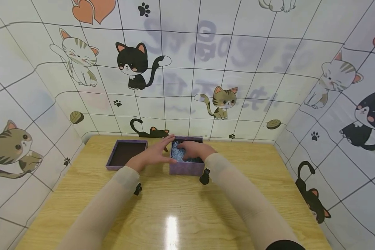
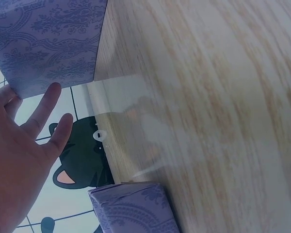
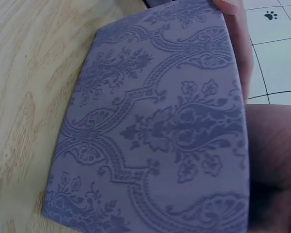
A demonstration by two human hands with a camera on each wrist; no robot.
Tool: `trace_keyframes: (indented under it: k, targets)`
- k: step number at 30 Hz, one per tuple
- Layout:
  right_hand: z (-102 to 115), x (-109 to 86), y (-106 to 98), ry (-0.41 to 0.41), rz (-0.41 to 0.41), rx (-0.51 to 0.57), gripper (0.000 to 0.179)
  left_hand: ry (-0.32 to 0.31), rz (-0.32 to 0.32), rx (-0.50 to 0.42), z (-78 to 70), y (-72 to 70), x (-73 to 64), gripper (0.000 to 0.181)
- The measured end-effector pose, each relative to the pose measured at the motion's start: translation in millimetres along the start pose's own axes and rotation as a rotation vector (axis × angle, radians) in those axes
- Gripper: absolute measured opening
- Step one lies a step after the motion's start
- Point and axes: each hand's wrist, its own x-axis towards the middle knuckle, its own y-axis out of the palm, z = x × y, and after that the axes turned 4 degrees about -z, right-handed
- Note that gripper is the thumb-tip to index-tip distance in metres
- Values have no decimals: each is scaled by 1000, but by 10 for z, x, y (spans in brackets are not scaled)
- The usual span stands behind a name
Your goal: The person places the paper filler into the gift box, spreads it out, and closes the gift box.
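Cat-print wall [image 1: 253, 81] behind wooden table [image 1: 181, 194]. Purple box [image 1: 186, 169] on table, near wall. Your left hand [image 1: 154, 152] ungrasping, fingers extended along box's left side, probably steadying. Your right hand [image 1: 197, 150] inside box, in blue shredded paper [image 1: 176, 154]; grip can't be told. Lid [image 1: 127, 154] left of box, presumably for access.

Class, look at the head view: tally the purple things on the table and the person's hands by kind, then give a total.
Deep purple box: 1
Shallow purple lid or tray: 1
Hands (left hand, right hand): 2
Total: 4
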Motion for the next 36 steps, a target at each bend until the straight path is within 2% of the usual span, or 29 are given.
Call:
trace_keyframes:
  k: [3,7,12,15,18,21,28,36]
  targets:
    - [-3,16,14,-11,13,-2,70,2,0,-1,-10,-1,-3,118]
    - [2,1,-11,-35,-13,-5,68,-2,2,-14,-32,-16,-16,118]
    - [34,-112,-138,-46,-85,19,63,-3,0,-20,-36,-19,-18,119]
    - [49,-177,-218,-65,-84,38,71,2,4,-26,-33,-19,-13,119]
    - [43,-178,-245,-124,-39,-9,81,-1,5,-33,-37,-28,-13,119]
    - [13,-120,-210,-179,11,-90,83,0,0,-20,-29,-29,-9,119]
    - [-59,28,-80,-140,61,-211,73,6,6,-5,1,3,10,118]
    - [-81,155,25,-164,63,-279,63,24,-2,-4,4,-5,6,118]
